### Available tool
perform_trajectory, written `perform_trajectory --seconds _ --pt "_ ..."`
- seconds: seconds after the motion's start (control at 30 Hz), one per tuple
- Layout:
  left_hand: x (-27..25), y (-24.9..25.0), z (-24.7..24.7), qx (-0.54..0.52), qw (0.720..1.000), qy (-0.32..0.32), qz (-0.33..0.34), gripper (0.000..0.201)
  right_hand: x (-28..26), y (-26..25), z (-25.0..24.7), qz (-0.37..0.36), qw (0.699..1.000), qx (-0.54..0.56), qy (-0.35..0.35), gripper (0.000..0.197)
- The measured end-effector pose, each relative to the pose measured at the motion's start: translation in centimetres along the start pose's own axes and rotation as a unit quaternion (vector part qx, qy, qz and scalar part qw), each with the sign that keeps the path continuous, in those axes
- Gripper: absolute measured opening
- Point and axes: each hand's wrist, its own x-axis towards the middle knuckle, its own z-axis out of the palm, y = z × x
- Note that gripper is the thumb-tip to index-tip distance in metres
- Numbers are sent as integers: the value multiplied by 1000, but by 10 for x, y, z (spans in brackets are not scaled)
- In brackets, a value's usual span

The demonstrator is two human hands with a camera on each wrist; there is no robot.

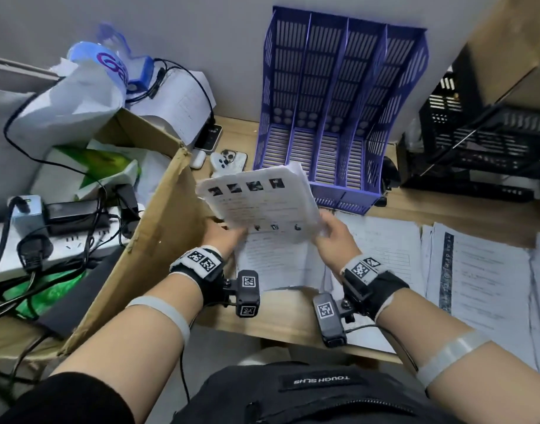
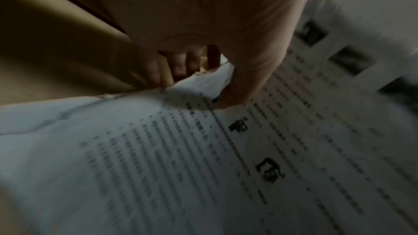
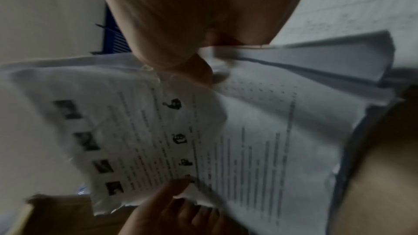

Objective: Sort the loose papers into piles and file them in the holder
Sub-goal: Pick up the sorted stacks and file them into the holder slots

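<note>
Head view: thin, floppy sheaf of white printed papers, pinched at near corners by left hand and right hand; probably light, best supported underneath.

Four holder slots open from the front. Cardboard box flap close on the left, black rack on the right. Phone just beside holder's left foot. Desk papers flat below.

Print on held papers blurred
</note>
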Motion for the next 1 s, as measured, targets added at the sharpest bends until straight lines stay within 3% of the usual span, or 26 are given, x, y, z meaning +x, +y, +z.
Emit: perform_trajectory --seconds 0.1,0.2,0.27,0.33,0.43,0.6,0.7,0.77,0.83,0.87,0.93,1.0 --pt "-10 36 0 -15 989 49 136 38 8 -27 -12 -51 998 32 35 26" --pt "-23 62 -2 -79 972 45 219 20 4 -56 -22 -90 990 80 73 43" --pt "-27 62 -2 -133 965 23 225 19 2 -58 -20 -96 987 84 95 49" --pt "-28 53 0 -130 966 8 225 30 2 -44 -13 -54 990 74 103 54" --pt "-25 32 7 -115 962 -65 237 49 -2 -20 -4 7 995 80 63 70" --pt "-25 18 20 -57 975 -62 207 16 3 5 -4 37 989 128 66 63" --pt "-27 21 25 -14 980 -46 193 21 11 0 -10 68 989 110 65 47" --pt "-28 30 22 4 980 -35 196 27 16 -7 -18 83 987 12 139 43" --pt "-29 43 14 -9 977 -35 208 28 19 -20 -26 96 972 -61 207 52" --pt "-30 52 10 -22 974 -23 226 29 20 -33 -27 98 979 -45 174 54" --pt "-32 71 0 -16 957 24 288 36 18 -68 -23 78 996 40 30 61" --pt "-36 92 -5 3 936 54 347 39 16 -113 -19 22 994 71 -75 85"
